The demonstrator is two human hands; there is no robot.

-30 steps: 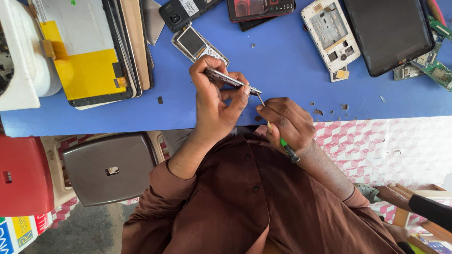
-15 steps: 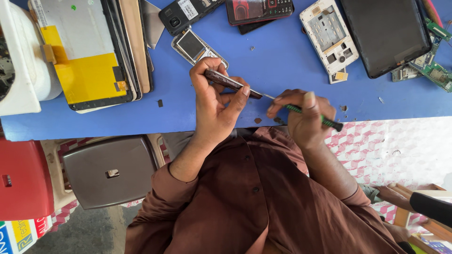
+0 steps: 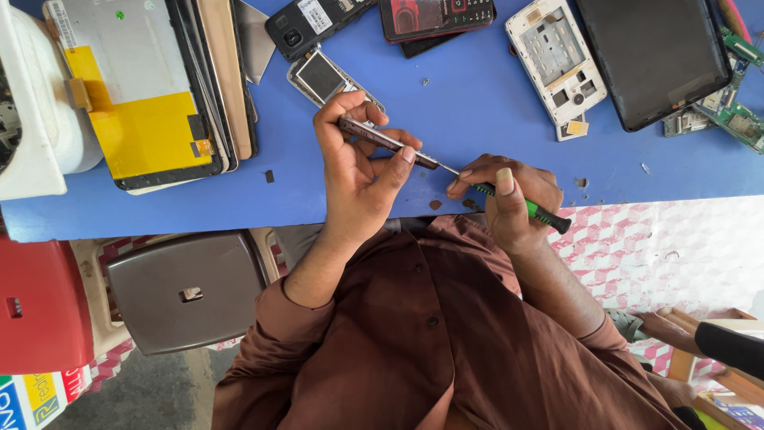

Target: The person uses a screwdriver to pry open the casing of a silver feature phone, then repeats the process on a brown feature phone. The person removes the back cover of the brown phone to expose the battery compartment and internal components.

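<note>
Blue table (image 3: 493, 119) under both hands, covered with opened devices. Far to the outer side of the left hand, a stack of tablet parts with a yellow sheet (image 3: 151, 103) on top. Beyond the right hand, at the far table edge, a dark tablet (image 3: 649, 56), and just beside it a white phone frame (image 3: 557, 64). Below the left forearm, off the table, a grey stool (image 3: 187, 291); further out, a red stool (image 3: 36, 306).

Left hand (image 3: 354, 171) closed in a pinch around a slim phone part (image 3: 386, 142), thumb on the near end, fingers curled over the far end, held edge-up just above the table. Right behind its fingertips, a small phone with grey screen (image 3: 322, 76), lying flat.

Right hand (image 3: 505, 195) wrapped tight around a green-handled screwdriver (image 3: 525, 209), thumb along the shaft, metal tip touching the near end of the phone part.
</note>
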